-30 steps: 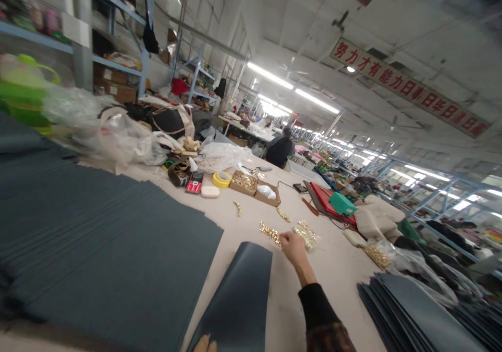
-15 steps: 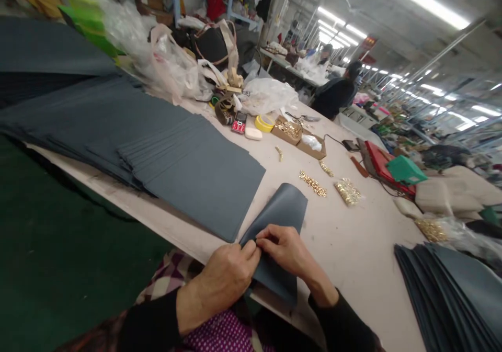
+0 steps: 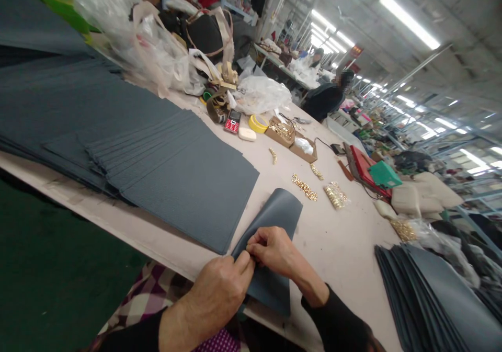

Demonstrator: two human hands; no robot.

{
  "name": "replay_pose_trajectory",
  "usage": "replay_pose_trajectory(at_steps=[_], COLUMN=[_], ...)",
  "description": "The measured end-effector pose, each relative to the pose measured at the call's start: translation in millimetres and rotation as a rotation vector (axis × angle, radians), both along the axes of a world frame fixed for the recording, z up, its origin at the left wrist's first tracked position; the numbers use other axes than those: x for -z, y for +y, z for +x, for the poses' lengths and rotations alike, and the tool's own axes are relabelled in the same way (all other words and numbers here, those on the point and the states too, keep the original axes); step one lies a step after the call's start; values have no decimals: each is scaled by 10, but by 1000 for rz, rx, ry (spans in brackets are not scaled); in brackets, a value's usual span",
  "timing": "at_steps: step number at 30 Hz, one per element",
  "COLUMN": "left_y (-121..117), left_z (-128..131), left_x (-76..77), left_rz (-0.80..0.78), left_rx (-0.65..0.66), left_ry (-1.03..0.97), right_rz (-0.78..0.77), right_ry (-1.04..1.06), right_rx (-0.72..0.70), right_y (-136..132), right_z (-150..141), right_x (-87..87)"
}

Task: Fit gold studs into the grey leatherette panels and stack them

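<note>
A dark blue-grey leather-like panel (image 3: 279,211) lies curled over on itself at the table's front edge. My left hand (image 3: 221,286) is closed on its near edge, thumb and fingers pressed together. Close against it, my right hand (image 3: 272,250) pinches at the same edge; whatever is between those fingertips is too small and hidden to make out. To the left, a fanned stack of like panels (image 3: 184,179) covers much of the table. Beyond the hands lie small gold metal pieces (image 3: 304,186) in a loose pile and a clear bag of gold pieces (image 3: 335,195).
Cardboard trays (image 3: 292,138) with gold parts, yellow tape (image 3: 258,123) and a red phone (image 3: 232,122) sit farther back. Another pile of dark panels (image 3: 435,294) is at the right. Plastic bags (image 3: 152,48) crowd the back left. A person (image 3: 323,98) sits beyond the table.
The view has shifted a little, so the table's contents appear farther left. Both hands stay together at the panel's edge, with only slight finger movement.
</note>
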State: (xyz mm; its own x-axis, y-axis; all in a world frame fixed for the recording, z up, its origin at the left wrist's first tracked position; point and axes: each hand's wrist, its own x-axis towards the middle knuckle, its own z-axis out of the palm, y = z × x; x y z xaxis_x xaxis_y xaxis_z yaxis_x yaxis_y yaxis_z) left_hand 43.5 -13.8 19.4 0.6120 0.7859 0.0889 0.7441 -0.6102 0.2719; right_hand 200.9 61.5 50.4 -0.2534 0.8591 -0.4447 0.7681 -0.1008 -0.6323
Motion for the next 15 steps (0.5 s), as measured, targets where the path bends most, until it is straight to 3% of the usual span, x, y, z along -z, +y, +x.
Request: replay_pose_trajectory(at_steps=[4, 9, 12, 15], left_y=[20, 51, 51, 13], left_z=[-3, -8, 5, -7], left_x=[7, -72, -108, -35], left_rz=[-52, -114, -119, -66], left_rx=[20, 4, -6, -34], left_ry=[-11, -10, 3, -15], right_rz=[-159, -284, -297, -213], right_ry=[-67, -110, -138, -172], right_rx=[56, 13, 10, 33], right_y=[90, 225, 249, 173], right_z=[-67, -118, -137, -119], right_x=[-71, -162, -211, -261])
